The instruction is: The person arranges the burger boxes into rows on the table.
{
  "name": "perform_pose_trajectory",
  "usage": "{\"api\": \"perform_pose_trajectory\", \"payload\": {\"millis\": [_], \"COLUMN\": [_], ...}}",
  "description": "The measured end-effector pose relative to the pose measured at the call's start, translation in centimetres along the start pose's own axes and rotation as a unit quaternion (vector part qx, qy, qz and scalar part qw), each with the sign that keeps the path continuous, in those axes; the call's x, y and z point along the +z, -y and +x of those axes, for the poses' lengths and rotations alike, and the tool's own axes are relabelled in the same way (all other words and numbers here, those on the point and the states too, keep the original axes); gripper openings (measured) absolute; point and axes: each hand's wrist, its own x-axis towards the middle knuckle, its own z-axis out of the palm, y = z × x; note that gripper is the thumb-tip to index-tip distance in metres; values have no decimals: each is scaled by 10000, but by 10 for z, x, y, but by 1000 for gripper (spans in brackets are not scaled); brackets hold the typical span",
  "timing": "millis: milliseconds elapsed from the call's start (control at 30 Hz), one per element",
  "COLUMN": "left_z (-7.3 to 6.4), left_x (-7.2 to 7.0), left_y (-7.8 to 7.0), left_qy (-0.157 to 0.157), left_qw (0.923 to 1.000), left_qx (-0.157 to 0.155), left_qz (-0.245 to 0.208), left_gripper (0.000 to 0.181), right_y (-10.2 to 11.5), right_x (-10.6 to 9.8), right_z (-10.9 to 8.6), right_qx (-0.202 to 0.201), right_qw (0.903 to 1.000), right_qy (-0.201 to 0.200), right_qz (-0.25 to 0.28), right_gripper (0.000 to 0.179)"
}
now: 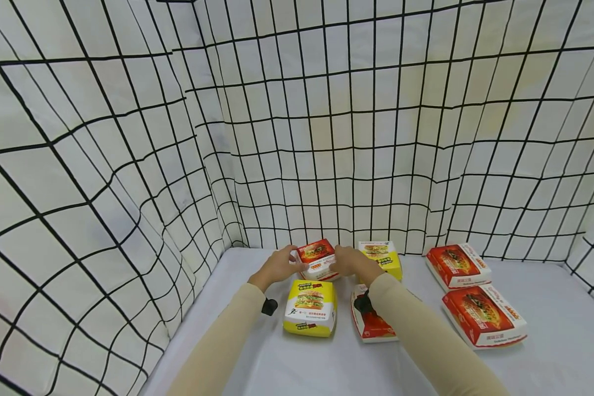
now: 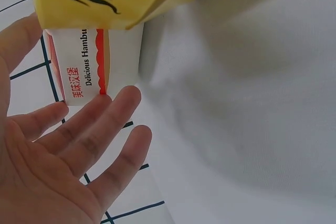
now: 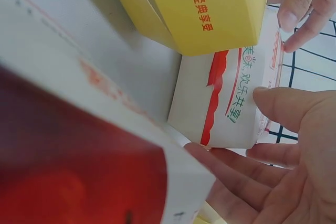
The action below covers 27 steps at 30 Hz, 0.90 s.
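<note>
Fronting held red box (image 1: 318, 256): yellow box (image 1: 309, 308)

Head view from above, forward and down; wrist views close, turned sideways, sharing the near yellow box (image 1: 310, 308) and held box (image 1: 317, 254).

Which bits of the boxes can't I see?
Head view: part of the middle red box, under the right sleeve.
Head view: a corner of the far yellow box, behind the right hand.
Left wrist view: some of the held box, behind the front yellow box, itself cut off above.
Right wrist view: the middle red box's print, blurred.
</note>
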Motion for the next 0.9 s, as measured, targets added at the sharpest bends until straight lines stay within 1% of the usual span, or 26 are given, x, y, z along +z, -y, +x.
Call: {"api": "perform_pose_trajectory", "payload": {"millis": [267, 433, 533, 767, 900], "left_z": [-1, -2, -2, -1, -2], "left_x": [1, 1, 0, 0, -1], "left_y": [-1, -2, -2, 1, 1], "left_qy": [247, 335, 396, 446, 465], "left_qw": [9997, 9994, 9992, 9986, 9986], "left_qx": [83, 110, 111, 277, 263], "left_qz": [7, 25, 12, -20, -8], "left_gripper": [80, 81, 79, 71, 68], "right_y": [-2, -2, -3, -6, -6], "right_x": [-1, 0, 1, -1, -4], "right_z": [0, 1, 3, 1, -3], "right_qx": [54, 55, 63, 50, 57], "right_qw": [9999, 9999, 9999, 9998, 9997], "right_qy": [-98, -119, -109, -138, -148], "right_qz": [-35, 13, 45, 92, 204], "right_gripper": [65, 66, 65, 56, 62]}}
